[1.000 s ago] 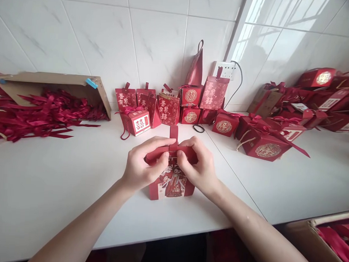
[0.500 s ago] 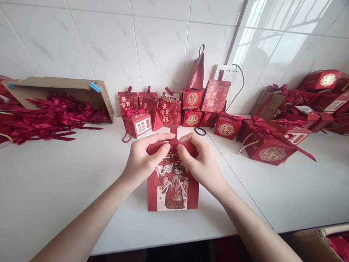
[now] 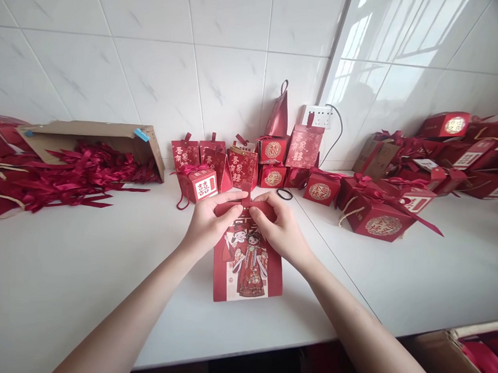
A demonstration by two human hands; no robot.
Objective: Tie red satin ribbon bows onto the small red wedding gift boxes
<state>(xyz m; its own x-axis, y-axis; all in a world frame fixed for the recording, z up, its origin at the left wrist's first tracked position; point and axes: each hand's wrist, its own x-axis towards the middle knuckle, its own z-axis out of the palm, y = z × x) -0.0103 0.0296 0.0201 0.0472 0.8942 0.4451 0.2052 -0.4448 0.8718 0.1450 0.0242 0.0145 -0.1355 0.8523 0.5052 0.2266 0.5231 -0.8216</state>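
Observation:
A red gift box [image 3: 252, 263] printed with two cartoon figures in red robes stands in front of me on the white table. My left hand [image 3: 215, 218] pinches its top edge from the left, thumb in front and fingers behind. From the right, my right hand [image 3: 274, 223] pinches the same edge close beside it. Between the two thumbs a small pale spot shows at the base of the box's upright tab. Much of the top edge is hidden by my fingers. Just behind my left hand sits a small red box [image 3: 198, 183] with a ribbon bow.
Several red gift boxes [image 3: 243, 167] line the tiled wall. A cardboard box [image 3: 91, 127] on its side spills red ribbons [image 3: 86, 167] at the left. More red boxes [image 3: 384, 221] pile up at the right. A black ring [image 3: 284, 193] lies behind my right hand. An open carton [image 3: 439, 340] stands lower right.
The view has tilted slightly upward, so the background sits lower. Both hands keep their pinch on the gift box's top, with the thumbs slightly shifted.

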